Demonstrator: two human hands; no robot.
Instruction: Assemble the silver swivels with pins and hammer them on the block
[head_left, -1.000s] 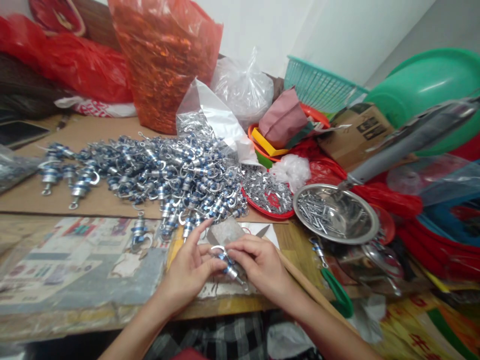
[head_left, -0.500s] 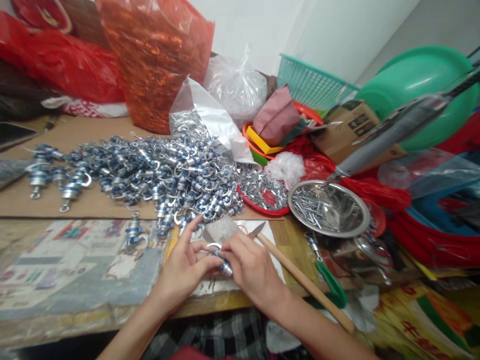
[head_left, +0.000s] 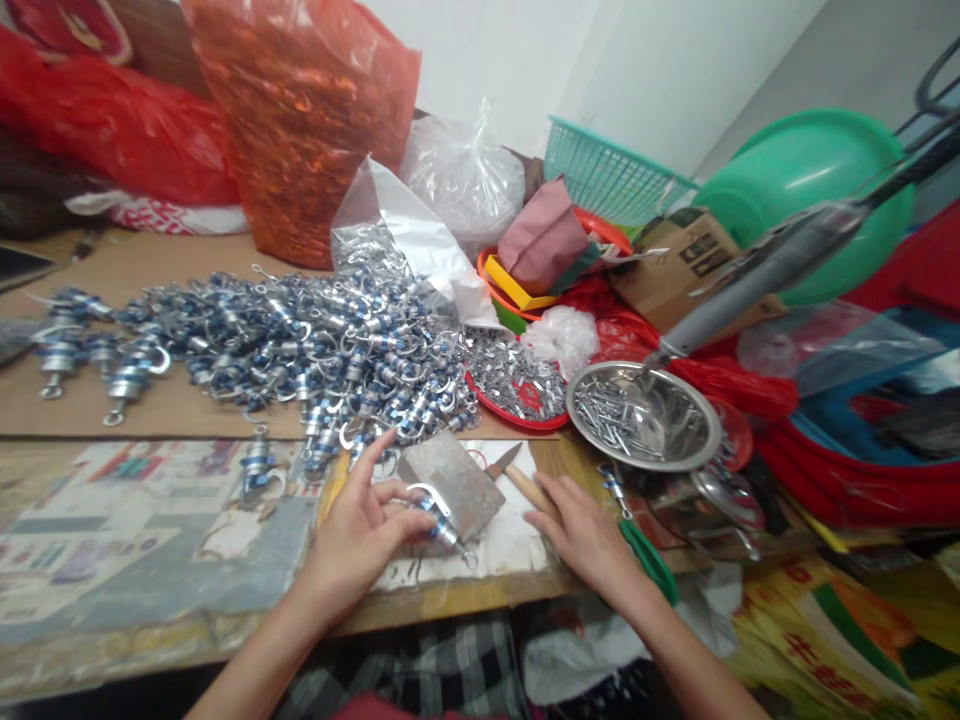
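My left hand (head_left: 360,530) pinches a small blue-and-silver metal fitting (head_left: 439,522) between thumb and fingers, with its index finger raised. The fitting has a pale curved hook on one side and a small ring at its lower end. Beside it lies a worn grey metal block (head_left: 457,485) on white paper. My right hand (head_left: 589,530) is closed over the wooden handle (head_left: 531,490) of a hammer, whose dark pointed head (head_left: 504,460) lies next to the block. Hand and forearm hide the rest of the handle.
A large heap of similar fittings (head_left: 322,350) covers the cardboard behind. Further right stand a red tray (head_left: 517,420) of small metal clips and a steel bowl (head_left: 697,410) of metal pins. A grey rod-like arm (head_left: 757,275) slants over the bowl.
My right hand has left the fitting and moved right onto the hammer's handle. My left hand keeps the fitting, now more exposed. The view has shifted slightly.
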